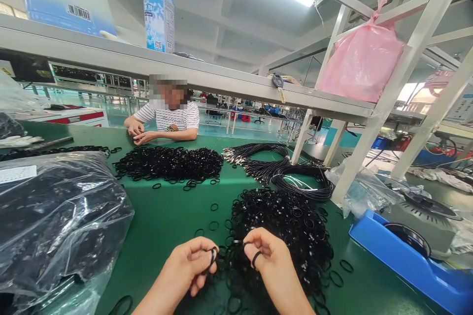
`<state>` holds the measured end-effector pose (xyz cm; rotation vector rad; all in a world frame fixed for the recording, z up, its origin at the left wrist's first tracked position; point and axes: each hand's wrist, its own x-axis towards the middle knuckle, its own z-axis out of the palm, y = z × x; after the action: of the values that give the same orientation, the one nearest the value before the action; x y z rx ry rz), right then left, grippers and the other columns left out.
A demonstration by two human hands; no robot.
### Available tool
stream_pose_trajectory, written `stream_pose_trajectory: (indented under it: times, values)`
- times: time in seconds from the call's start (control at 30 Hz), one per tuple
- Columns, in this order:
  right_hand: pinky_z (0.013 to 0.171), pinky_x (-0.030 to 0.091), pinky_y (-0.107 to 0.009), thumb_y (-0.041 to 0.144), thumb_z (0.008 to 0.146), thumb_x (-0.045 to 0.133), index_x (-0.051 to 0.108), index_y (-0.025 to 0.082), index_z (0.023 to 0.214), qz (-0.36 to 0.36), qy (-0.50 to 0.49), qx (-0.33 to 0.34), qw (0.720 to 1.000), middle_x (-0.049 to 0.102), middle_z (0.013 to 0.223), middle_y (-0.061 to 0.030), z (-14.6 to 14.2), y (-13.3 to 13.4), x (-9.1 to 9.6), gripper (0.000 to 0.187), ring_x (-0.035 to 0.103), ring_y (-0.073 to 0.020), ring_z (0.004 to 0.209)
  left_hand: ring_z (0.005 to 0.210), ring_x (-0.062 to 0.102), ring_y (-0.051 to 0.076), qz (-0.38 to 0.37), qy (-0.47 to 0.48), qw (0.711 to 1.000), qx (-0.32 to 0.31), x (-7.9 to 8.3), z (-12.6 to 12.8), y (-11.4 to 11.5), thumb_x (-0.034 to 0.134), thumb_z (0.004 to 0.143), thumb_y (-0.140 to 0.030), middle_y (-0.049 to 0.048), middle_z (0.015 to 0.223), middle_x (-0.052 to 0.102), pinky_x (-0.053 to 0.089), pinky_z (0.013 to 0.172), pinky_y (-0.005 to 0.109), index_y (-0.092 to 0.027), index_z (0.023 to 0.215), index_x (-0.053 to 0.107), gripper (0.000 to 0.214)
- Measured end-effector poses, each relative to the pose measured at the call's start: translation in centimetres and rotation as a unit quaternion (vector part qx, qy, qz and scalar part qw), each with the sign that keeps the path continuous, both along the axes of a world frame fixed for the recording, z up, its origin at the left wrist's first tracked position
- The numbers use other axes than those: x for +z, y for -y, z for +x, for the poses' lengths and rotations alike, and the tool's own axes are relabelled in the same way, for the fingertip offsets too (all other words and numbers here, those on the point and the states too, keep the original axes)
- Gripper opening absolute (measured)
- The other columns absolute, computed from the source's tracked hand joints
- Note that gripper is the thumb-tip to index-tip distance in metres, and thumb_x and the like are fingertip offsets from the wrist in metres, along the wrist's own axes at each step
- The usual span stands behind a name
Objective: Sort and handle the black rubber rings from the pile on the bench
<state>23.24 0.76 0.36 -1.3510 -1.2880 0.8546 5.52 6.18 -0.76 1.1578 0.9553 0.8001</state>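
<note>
I see the green counter (173, 211) stretching ahead, with a person in a striped shirt (173, 117) seated at its far edge. A large clear bag of black rings (55, 221) fills the near left corner. At the near edge, right before me, lies a big heap of black rubber rings (284, 226); a second heap (170, 162) sits toward the far edge, coiled black cables (281, 167) beside it. My left hand (190, 266) has its grip pinched together on a small black ring (213, 255) just above the near heap. My right hand (271, 258) is curled closed, a ring (255, 259) looped on one finger.
</note>
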Motion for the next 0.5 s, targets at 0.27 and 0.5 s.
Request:
stream_pose_trajectory:
  times: [0.27, 0.5]
  values:
    - [0.063, 0.045, -0.027, 0.019, 0.073, 0.061, 0.068, 0.016, 0.086, -0.005, -0.072, 0.063, 0.995, 0.065, 0.074, -0.0037, -0.7, -0.2, -0.6, 0.015, 0.061, -0.0170, 0.067, 0.056, 0.050, 0.011, 0.097, -0.044, 0.994, -0.032, 0.6, 0.1, 0.5, 0.073, 0.063, -0.053, -0.0004, 0.068, 0.063, 0.041, 0.045, 0.017, -0.017, 0.076, 0.071, 0.038]
    - [0.062, 0.046, -0.026, 0.005, 0.063, 0.055, 0.070, 0.019, 0.089, 0.014, 0.021, 0.048, 0.999, 0.069, 0.078, -0.0040, -0.8, -0.5, -1.4, 0.033, 0.061, -0.0177, 0.069, 0.049, 0.049, 0.009, 0.058, 0.032, 0.998, -0.010, -0.2, 0.7, 0.7, 0.077, 0.059, -0.045, -0.0023, 0.057, 0.059, 0.040, 0.041, 0.017, -0.015, 0.079, 0.068, 0.037]
